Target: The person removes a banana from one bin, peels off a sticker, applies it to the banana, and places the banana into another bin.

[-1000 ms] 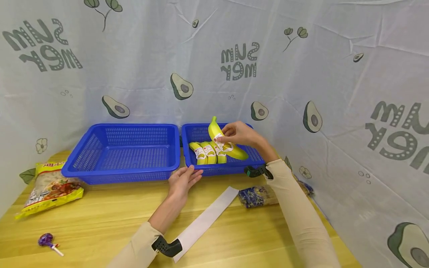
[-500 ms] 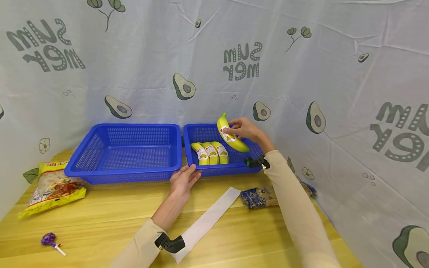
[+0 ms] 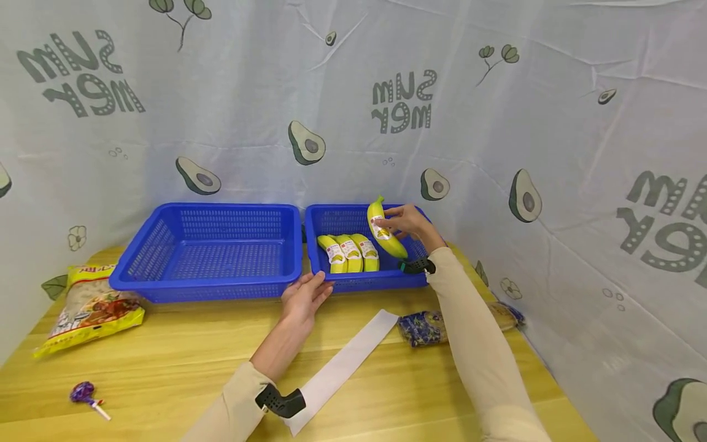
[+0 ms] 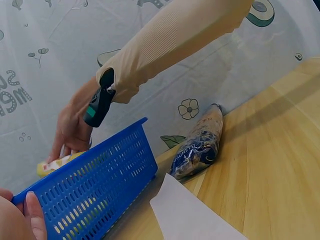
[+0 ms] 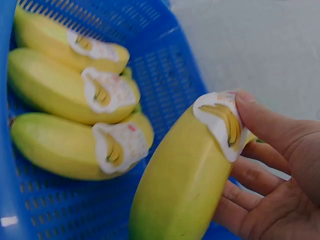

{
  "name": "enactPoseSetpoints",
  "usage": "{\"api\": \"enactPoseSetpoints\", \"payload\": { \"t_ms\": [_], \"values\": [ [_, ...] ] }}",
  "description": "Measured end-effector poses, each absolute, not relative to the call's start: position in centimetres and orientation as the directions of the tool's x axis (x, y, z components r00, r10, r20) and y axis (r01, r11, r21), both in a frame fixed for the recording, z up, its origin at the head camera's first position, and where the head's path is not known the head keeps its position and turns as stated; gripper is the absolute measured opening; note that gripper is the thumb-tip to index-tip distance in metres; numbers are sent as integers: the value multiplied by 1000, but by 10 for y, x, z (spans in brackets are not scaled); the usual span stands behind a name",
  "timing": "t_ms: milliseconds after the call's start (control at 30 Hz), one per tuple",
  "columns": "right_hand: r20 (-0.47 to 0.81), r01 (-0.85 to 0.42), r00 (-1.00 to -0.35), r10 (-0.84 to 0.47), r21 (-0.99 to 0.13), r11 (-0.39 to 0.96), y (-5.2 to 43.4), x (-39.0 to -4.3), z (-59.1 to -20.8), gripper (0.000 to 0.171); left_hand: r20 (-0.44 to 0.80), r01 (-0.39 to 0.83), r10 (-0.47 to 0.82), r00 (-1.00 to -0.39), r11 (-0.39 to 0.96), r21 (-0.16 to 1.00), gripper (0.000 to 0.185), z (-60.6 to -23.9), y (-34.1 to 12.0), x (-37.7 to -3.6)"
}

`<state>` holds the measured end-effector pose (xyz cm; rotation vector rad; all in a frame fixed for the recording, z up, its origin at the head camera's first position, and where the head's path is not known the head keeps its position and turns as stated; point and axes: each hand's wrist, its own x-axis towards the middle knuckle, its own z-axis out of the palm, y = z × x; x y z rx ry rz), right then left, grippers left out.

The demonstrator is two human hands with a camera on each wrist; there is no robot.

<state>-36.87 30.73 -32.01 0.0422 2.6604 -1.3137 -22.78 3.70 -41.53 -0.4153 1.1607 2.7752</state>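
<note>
My right hand point(image 3: 405, 222) pinches a yellow-green banana point(image 3: 393, 247) with a white label, thumb pressed on the label and fingers behind. The banana tilts, stem end up, over the right half of the smaller blue basket point(image 3: 364, 282). Three labelled bananas point(image 5: 60, 82) lie side by side in that basket's left half. At its front left corner, my left hand point(image 3: 301, 301) grips the rim, thumb at the top edge and fingers against the outer wall. The left wrist view shows the held banana mostly hidden behind the basket wall point(image 4: 95, 185).
A larger blue basket point(image 3: 204, 285) stands close on the left. A yellow food bag point(image 3: 91, 313) and a purple-wrapped lollipop point(image 3: 83, 393) lie further left. A white paper strip point(image 3: 348, 365) and a spaghetti packet point(image 3: 422, 328) lie in front. A printed curtain point(image 3: 248, 92) hangs behind.
My right hand has moved the banana to the right, away from the other three, raising it and then lowering it toward the basket. The left hand has stayed at the basket's corner.
</note>
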Motion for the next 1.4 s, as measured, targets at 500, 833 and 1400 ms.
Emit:
{"api": "enactPoseSetpoints", "payload": {
  "t_ms": [500,833,1400],
  "values": [
    [-320,225,-947,-27,-723,653,320,-374,-346,70,-282,-197,-10,-959,-692,694,19,-413,37,-228],
    [-397,258,-917,-39,-665,701,323,-378,-348,68,-280,-201,-6,-960,-683,702,19,-413,35,-227],
    [-488,268,-869,-86,-608,747,326,-382,-347,62,-283,-209,3,-959,-680,702,19,-417,37,-229]
  ]
}}
